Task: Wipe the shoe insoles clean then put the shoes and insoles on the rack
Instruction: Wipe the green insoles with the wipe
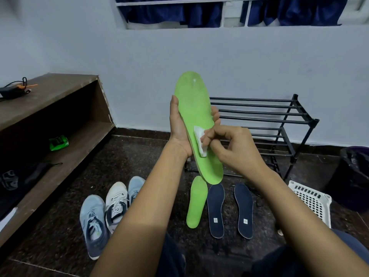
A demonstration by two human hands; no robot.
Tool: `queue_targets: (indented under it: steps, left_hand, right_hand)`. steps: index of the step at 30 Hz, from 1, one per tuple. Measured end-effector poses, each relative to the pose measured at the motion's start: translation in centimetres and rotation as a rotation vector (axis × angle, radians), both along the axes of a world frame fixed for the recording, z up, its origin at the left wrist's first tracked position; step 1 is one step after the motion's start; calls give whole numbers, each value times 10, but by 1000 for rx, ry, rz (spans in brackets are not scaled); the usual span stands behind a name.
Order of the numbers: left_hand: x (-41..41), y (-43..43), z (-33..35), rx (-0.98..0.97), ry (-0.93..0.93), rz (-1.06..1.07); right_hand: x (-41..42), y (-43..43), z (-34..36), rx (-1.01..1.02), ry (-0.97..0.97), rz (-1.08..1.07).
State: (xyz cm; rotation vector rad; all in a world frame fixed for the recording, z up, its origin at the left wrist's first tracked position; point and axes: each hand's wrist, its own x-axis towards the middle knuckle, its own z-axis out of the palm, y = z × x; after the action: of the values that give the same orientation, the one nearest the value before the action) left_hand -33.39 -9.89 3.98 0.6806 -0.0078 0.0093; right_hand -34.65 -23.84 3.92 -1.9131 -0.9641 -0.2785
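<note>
My left hand [178,126] grips a bright green insole [193,104] upright in front of me, fingers curled round its far edge. My right hand [229,144] pinches a folded white wipe [199,139] and presses it on the insole's middle. On the floor below lie a second green insole [196,202] and two dark navy insoles [215,210] [244,210]. Three shoes stand at the lower left: a grey-blue one [93,222], a white one [115,204] and a light blue one [135,186]. The black metal rack [279,120] stands behind the insole against the wall.
A brown wooden shelf unit [60,116] runs along the left, with a green packet [59,142] and dark items on its lower board and a charger [12,90] on top. A white plastic basket [311,200] and a dark bin [355,176] sit at the right.
</note>
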Motion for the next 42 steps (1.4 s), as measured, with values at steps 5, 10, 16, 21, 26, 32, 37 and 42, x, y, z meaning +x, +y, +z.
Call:
queue_targets:
  steps: [5,10,16,21,26,32,37,42]
  left_hand:
    - [0,-2,2,70,-16,-23]
    - [0,-9,0,63,2,5]
    - [-2,-20,-3,107,17,18]
    - [-3,-24,-4,132,39,-30]
    - [-4,-17,1,57,12,-47]
    - [0,-10,1,-4,-45,0]
    - [-2,-14,0,14,-19,-16]
    - [-1,-20,-6,105,21,10]
  right_hand:
    - [-11,8,-4,-4,-70,-148]
    - [-9,18,-19,51,-181,-218]
    - [1,20,-16,119,-146,-289]
    - [3,18,-5,111,-55,-273]
    - [-8,12,-1,59,136,-163]
    - [-11,16,-11,103,99,-216]
    - [-7,20,-18,84,-41,-264]
    - [4,21,-16,77,-103,-385]
